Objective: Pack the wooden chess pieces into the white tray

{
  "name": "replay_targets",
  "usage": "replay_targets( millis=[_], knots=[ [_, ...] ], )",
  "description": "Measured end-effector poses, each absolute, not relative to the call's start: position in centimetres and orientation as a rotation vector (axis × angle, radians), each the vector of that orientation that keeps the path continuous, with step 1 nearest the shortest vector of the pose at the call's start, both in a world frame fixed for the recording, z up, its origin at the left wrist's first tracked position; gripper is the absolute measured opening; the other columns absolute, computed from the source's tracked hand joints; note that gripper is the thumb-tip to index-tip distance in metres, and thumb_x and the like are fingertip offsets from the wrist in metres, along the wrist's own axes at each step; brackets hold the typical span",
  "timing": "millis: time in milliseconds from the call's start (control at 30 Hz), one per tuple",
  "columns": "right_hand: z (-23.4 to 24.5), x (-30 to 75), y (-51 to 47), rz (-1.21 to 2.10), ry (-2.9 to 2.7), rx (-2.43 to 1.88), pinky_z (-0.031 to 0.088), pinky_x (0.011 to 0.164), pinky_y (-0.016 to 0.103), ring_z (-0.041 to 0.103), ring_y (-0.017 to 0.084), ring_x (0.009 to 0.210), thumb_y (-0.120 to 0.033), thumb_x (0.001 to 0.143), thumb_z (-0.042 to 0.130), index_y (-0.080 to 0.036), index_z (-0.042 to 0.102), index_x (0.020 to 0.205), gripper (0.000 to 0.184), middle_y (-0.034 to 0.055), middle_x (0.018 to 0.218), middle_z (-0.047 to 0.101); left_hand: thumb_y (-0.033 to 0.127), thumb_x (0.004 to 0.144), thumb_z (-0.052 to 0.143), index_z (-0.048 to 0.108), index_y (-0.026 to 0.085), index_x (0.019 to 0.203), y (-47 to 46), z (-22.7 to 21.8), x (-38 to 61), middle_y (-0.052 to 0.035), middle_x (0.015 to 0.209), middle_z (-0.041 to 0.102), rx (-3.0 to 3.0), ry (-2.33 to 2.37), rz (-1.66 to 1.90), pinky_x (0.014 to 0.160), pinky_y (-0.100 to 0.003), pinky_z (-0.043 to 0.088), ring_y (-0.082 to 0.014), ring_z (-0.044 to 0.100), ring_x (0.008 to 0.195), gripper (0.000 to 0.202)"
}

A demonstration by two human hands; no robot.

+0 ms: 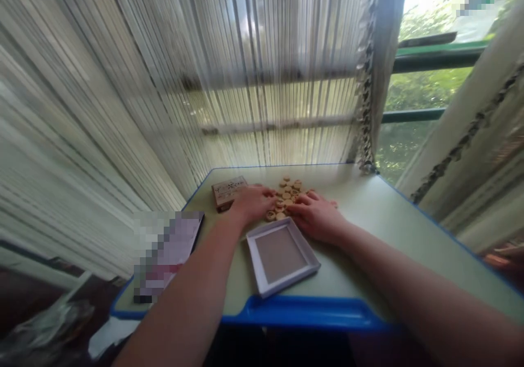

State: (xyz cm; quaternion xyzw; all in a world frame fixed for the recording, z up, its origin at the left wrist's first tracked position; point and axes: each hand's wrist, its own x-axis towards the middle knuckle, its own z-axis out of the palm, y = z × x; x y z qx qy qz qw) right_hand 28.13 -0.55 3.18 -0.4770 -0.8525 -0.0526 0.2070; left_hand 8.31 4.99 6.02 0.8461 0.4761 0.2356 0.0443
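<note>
The round wooden pieces (287,196) lie in a bunch on the table (376,203), between the left hand (254,200) and the right hand (319,215). Both hands touch the bunch, but I cannot tell if the fingers pinch any.

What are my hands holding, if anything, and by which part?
No hold clearly shows: the left hand and right hand are at the round wooden pieces. Whether either pinches a piece can't be told.
</note>
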Motion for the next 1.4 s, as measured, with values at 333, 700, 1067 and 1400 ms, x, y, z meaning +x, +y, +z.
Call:
replay_targets(
  millis=[333,700,1067,1400],
  knots=[
    [2.7,27.9,0.0,-0.186,-2.354,-1.235,0.040,0.079,0.033,0.048,0.020,0.086,-0.032,0.083,0.051,-0.024,0.067,0.090,0.019,0.0041,0.091,0.065,0.036,0.075,0.055,0.070,0.023,0.088,4.9,5.1,8.4,-0.0026,0.094,0.063,2.653,1.257,0.548,0.080,-0.026,0.045,-0.0153,0.059,0.082,0.023],
    [2.2,27.5,-0.1,-0.293,-2.249,-1.309,0.040,0.091,0.042,0.039,0.027,0.108,-0.034,0.087,0.044,-0.022,0.070,0.083,0.029,0.0080,0.121,0.051,0.031,0.069,0.057,0.065,0.023,0.096,5.0,6.7,6.4,-0.0032,0.091,0.068,2.517,1.641,0.389,0.071,-0.026,0.046,-0.0179,0.061,0.080,0.029],
    [2.4,26.7,0.6,-0.242,-2.167,-1.469,0.039,0.091,0.040,0.041,0.025,0.104,-0.017,0.082,0.046,-0.030,0.065,0.109,0.035,0.0031,0.119,0.056,0.032,0.074,0.055,0.070,0.029,0.093,4.4,6.8,7.0,-0.0018,0.105,0.065,2.637,1.439,0.308,0.083,-0.025,0.044,-0.0180,0.060,0.091,0.025],
    [2.5,26.9,0.5,-0.095,-2.227,-1.410,0.039,0.083,0.033,0.046,0.020,0.089,-0.018,0.080,0.050,-0.023,0.069,0.078,0.019,0.0036,0.089,0.066,0.037,0.073,0.057,0.071,0.022,0.077,4.6,6.8,7.2,-0.0054,0.085,0.069,2.649,1.534,0.283,0.074,-0.026,0.045,-0.0197,0.061,0.080,0.022]
  ],
)
